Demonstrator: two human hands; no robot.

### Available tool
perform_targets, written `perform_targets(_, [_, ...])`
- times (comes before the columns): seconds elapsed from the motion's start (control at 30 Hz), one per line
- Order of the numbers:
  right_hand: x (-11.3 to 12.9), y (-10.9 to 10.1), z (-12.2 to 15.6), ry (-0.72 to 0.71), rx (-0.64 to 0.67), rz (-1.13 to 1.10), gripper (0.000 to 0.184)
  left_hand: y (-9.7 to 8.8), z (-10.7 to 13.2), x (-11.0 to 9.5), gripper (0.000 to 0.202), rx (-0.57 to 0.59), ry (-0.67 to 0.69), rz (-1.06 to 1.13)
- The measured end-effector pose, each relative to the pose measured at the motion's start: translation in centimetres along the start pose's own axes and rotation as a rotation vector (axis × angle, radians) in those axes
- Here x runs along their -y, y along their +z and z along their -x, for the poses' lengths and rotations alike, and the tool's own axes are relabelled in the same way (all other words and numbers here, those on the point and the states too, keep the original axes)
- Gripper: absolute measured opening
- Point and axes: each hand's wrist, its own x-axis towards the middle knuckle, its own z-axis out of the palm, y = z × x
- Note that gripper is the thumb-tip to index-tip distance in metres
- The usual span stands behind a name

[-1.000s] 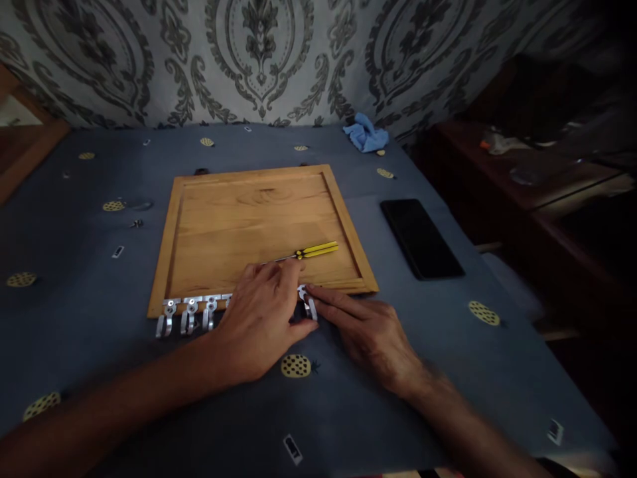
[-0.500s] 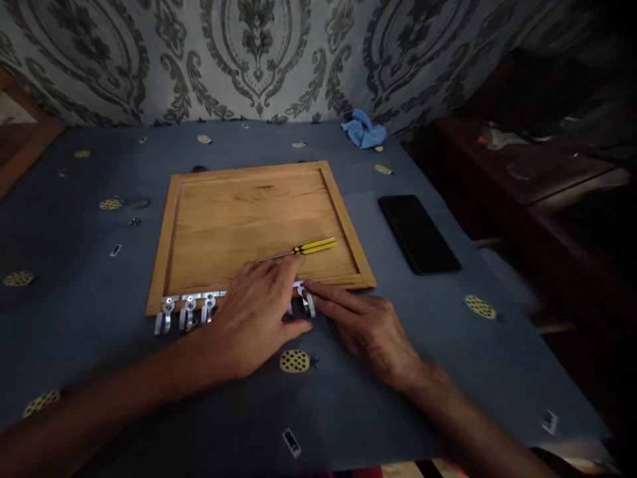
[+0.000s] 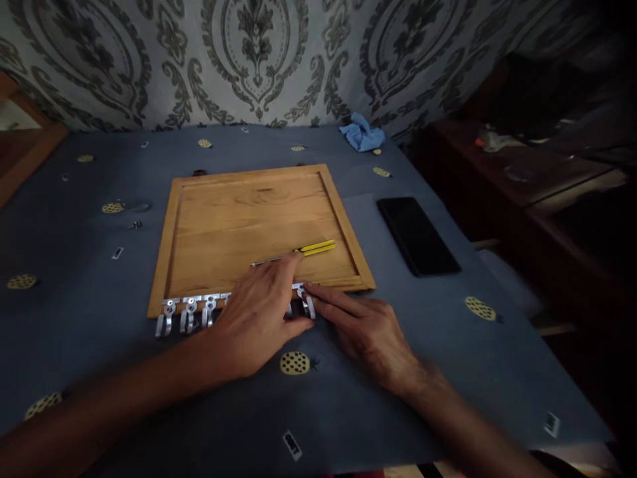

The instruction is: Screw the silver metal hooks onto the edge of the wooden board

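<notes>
As the silver metal hook rail (image 3: 199, 298) lines the near edge of the yellow-brown rectangular wooden board (image 3: 239, 219), your left hand (image 3: 261, 315) arches over it, your right hand (image 3: 371, 332) touches it nearer the board's right corner, grips unclear.

Dim light falls on a grey patterned wall covering (image 3: 256, 60) across the top, a blue counter (image 3: 358, 418) below, and dark reddish furniture (image 3: 492, 189) at right.

blue pineapple-print tablecloth (image 3: 343, 425), wooden board (image 3: 243, 219) lying flat, black phone (image 3: 419, 236) beside it, crumpled blue cloth (image 3: 362, 134), small metal pieces (image 3: 135, 226)
</notes>
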Motion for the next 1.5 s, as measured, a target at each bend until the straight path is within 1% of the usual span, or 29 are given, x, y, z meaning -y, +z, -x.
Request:
perform_targets(0.37, [0.58,-0.05,-0.28,0.009,-0.001,0.063,0.044,0.16,-0.05,-0.15,0.086,-0.003,0.001,-0.020])
perform_targets(0.7, [0.55,-0.06,-0.28,-0.004,-0.001,0.036,0.040,0.12,-0.08,-0.48,0.077,-0.006,-0.039,-0.065])
perform_targets(0.83, [0.36,0.01,-0.14,0.011,-0.016,-0.035,0.040,0.07,-0.20,-0.51,0.072,0.005,-0.044,-0.081])
perform_targets(0.9, [0.18,-0.05,0.05,0.048,-0.054,-0.123,0.041,0.03,-0.33,-0.51,0.069,0.012,-0.057,-0.092])
perform_targets(0.97, [0.04,-0.21,0.26,0.111,-0.135,-0.199,0.044,-0.03,-0.45,-0.51,0.068,0.015,-0.061,-0.093])
perform_targets(1.03, [-0.03,-0.42,0.40,0.173,-0.218,-0.243,0.044,-0.07,-0.52,-0.53,0.067,0.018,-0.059,-0.089])
perform_targets(1.1, [0.01,-0.60,0.43,0.207,-0.253,-0.262,0.042,-0.08,-0.54,-0.55,0.067,0.018,-0.061,-0.090])
perform_targets(1.2, [0.19,-0.70,0.35,0.200,-0.217,-0.233,0.040,-0.05,-0.49,-0.58,0.066,0.005,-0.056,-0.101])
perform_targets(1.4, [0.46,-0.64,0.02,0.110,-0.081,-0.138,0.037,-0.06,-0.47,-0.61,0.064,0.007,-0.035,-0.103])
perform_targets(1.5, [0.45,-0.56,-0.10,0.075,-0.043,-0.125,0.036,-0.04,-0.47,-0.59,0.064,0.000,-0.028,-0.103])
